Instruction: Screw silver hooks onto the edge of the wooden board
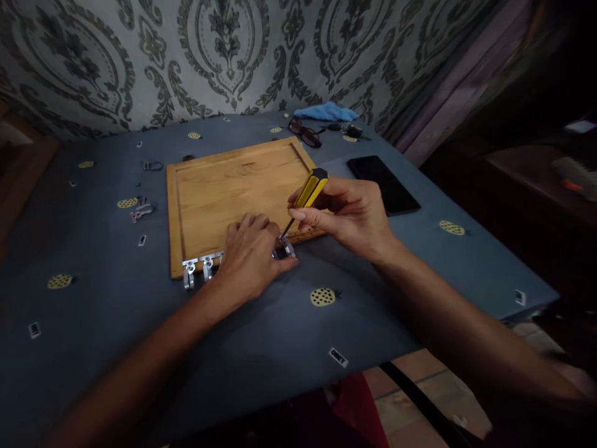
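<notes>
A wooden board with a raised rim lies flat on the blue-grey table cloth. Metal hooks hang along its near edge. My left hand lies closed over that near edge, pressing on a metal hook fitting that its fingers mostly hide. My right hand grips a screwdriver with a yellow and black handle. Its tip points down at the hook beside my left fingers.
A black phone lies right of the board. Glasses, a blue cloth and keys sit at the far edge by the patterned wall. Loose metal hooks lie left of the board. The table's right edge drops to the floor.
</notes>
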The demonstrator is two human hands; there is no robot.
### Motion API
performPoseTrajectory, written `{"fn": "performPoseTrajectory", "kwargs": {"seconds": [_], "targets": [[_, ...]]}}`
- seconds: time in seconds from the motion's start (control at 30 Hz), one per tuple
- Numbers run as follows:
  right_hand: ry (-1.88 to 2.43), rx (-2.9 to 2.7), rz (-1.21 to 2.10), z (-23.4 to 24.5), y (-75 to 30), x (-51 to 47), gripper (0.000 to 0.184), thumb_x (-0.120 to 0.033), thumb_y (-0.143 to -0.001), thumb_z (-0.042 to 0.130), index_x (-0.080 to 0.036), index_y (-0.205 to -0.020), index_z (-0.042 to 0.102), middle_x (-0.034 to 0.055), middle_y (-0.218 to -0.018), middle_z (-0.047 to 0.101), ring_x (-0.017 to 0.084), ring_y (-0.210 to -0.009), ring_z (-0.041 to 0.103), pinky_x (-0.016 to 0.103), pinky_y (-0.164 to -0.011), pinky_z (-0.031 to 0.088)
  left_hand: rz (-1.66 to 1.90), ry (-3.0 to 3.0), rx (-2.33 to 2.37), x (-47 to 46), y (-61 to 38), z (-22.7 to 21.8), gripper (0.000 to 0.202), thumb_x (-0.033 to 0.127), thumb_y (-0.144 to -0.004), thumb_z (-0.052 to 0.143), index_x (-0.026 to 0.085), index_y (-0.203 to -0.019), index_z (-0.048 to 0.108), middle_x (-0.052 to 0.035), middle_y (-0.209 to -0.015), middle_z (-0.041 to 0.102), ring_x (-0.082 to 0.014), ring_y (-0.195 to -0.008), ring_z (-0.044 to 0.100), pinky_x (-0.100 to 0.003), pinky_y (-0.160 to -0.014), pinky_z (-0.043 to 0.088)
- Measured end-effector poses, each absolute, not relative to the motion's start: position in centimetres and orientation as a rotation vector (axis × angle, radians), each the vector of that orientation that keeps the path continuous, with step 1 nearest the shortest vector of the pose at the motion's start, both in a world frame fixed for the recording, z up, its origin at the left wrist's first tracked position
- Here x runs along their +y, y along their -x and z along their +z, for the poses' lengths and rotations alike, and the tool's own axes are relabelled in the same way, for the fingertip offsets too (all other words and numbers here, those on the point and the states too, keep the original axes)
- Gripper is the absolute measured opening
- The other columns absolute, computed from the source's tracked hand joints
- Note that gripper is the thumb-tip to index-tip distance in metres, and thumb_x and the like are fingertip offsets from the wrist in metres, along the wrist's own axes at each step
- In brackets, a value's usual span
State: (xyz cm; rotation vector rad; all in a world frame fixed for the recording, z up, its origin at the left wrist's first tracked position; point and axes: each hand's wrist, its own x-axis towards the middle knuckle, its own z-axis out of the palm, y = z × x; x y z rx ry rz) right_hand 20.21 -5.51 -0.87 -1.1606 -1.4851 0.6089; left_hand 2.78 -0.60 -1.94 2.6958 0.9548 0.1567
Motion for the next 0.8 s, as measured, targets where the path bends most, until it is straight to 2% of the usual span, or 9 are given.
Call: {"fn": "performPoseTrajectory", "kwargs": {"seconds": [0.3, 0.5, 0.67, 0.8], "targets": [[1.252, -1.401, 0.302, -2.0, -19.1, -5.7, 0.036, -0.049, -0.076, 0.085, -0.022, -0.068, 0.062, -0.0028, -0.063, 0.058, 0.012, -0.055, 0.055, 0.029, -0.052, 0.047, 0.146, -2.712, 0.958, -0.6, -2.8, -1.9, 0.037, 0.048, -0.085, 0.075, 0.017, -0.103, 0.068, -0.009, -0.112, 0.067, -0.0322, -0.114, 0.056, -0.045, -0.091, 0.045], [1.245, -1.286, 0.268, -1.6, -19.0, -5.9, 0.031, -0.05, -0.079, 0.082, -0.025, -0.077, 0.064, -0.0031, -0.068, 0.06, 0.012, -0.052, 0.057, 0.028, -0.047, 0.048, 0.116, -2.709, 0.956, -0.6, -2.9, -1.6, 0.038, 0.049, -0.084, 0.076, 0.017, -0.104, 0.069, -0.0084, -0.109, 0.067, -0.0317, -0.111, 0.057, -0.044, -0.09, 0.045], [1.265, -1.381, 0.171, -2.3, -19.2, -5.6, 0.035, -0.053, -0.08, 0.08, -0.024, -0.072, 0.062, -0.0025, -0.066, 0.059, 0.013, -0.054, 0.056, 0.028, -0.047, 0.051, 0.117, -2.707, 0.968, -0.6, -2.9, -1.6, 0.038, 0.048, -0.085, 0.076, 0.017, -0.104, 0.069, -0.0087, -0.111, 0.067, -0.0321, -0.113, 0.056, -0.044, -0.09, 0.045], [1.254, -1.439, 0.137, -2.6, -19.3, -5.5, 0.033, -0.049, -0.081, 0.08, -0.023, -0.072, 0.061, -0.0024, -0.066, 0.057, 0.013, -0.056, 0.056, 0.028, -0.05, 0.051, 0.128, -2.706, 0.957, -0.7, -2.9, -1.6, 0.037, 0.047, -0.085, 0.076, 0.016, -0.103, 0.069, -0.0086, -0.11, 0.067, -0.032, -0.112, 0.057, -0.045, -0.089, 0.045]]}}
